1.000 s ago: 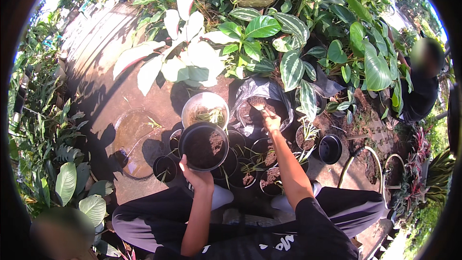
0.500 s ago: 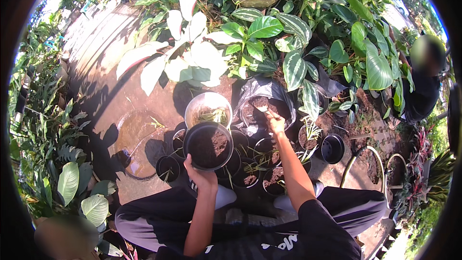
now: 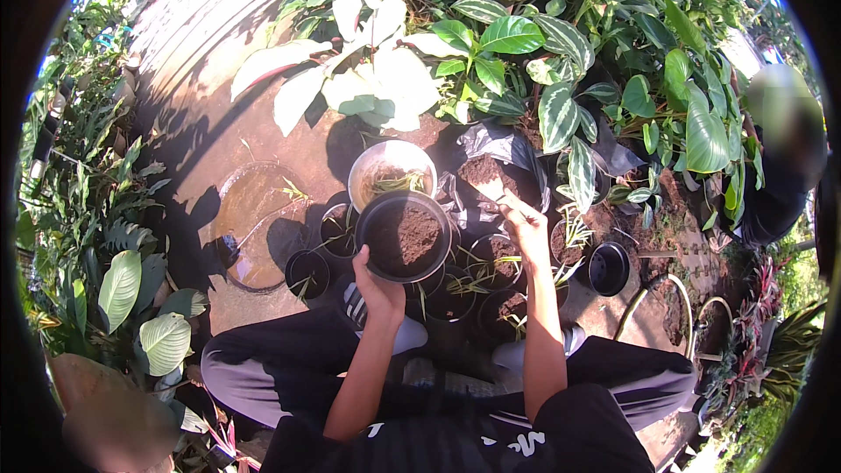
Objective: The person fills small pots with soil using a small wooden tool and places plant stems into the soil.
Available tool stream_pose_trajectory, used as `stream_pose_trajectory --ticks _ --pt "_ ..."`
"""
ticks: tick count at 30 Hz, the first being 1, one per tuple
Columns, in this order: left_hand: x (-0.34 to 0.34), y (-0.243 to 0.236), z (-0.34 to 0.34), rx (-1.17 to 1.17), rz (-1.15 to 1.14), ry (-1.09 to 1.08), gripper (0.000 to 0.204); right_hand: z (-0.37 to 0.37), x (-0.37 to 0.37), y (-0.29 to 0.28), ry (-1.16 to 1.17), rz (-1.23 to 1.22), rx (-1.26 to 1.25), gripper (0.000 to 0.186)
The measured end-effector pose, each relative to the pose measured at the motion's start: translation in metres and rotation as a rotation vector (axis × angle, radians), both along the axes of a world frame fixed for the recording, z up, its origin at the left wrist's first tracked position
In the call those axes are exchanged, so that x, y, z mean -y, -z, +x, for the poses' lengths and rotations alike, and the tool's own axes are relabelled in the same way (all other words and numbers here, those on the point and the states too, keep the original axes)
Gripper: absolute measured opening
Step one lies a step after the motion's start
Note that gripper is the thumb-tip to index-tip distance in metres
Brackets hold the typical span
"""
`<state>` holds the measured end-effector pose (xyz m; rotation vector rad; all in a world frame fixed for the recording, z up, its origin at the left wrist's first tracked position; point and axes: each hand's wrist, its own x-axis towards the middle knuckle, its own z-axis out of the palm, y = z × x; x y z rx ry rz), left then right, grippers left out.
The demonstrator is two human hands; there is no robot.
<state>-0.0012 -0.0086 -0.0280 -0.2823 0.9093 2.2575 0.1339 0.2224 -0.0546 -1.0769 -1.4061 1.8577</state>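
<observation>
My left hand (image 3: 378,291) grips the rim of a round black plant pot (image 3: 405,278), its thumb up along the side. Dark soil (image 3: 413,235) fills much of the pot, heaped toward the right. My right hand (image 3: 527,229) is closed round a small pale trowel (image 3: 494,190), its blade mostly hidden under a load of brown soil. That load is over the near left part of a black plastic bag (image 3: 501,142) of soil, just beyond my fingers. Behind the held pot stands a white bucket (image 3: 361,168) with cut plant pieces in it.
Several black pots with small seedlings, one a pot (image 3: 307,274) at left, crowd the ground before my crossed legs. An unplanted black pot (image 3: 609,269) and a hose (image 3: 644,298) lie right. Large-leaved plants (image 3: 561,114) overhang the bag. Another person (image 3: 780,166) is at far right.
My right hand has drawn back toward me, and the trowel now carries soil. The held pot sits slightly farther right in the picture, and the whole view has shifted a little.
</observation>
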Motion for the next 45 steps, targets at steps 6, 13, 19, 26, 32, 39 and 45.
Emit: stream_pose_trajectory --ticks 6,13,19,26,32,39,45 --pt "-0.004 -0.009 0.005 -0.003 -0.015 0.013 0.056 0.008 0.016 -0.064 -0.149 0.113 -0.039 0.039" --pt "0.000 -0.005 0.003 -0.032 0.006 0.028 0.055 0.014 0.026 -0.091 -0.460 0.284 -0.053 0.035" --pt "-0.001 -0.007 0.005 -0.022 -0.022 0.073 0.052 0.014 0.034 -0.107 -0.594 0.443 -0.009 0.038" --pt "-0.001 -0.002 0.006 -0.047 -0.063 0.103 0.054 0.019 0.036 -0.131 -0.634 0.591 0.104 0.038" --pt "-0.003 -0.007 0.014 -0.029 -0.058 0.172 0.054 0.023 0.034 -0.123 -0.682 0.573 0.062 0.038" --pt "-0.005 -0.002 0.017 -0.025 -0.026 0.231 0.051 0.017 0.036 -0.119 -0.663 0.566 0.010 0.038" --pt "-0.007 -0.008 0.017 -0.048 -0.021 0.277 0.052 0.017 0.036 -0.115 -0.616 0.653 0.034 0.038"
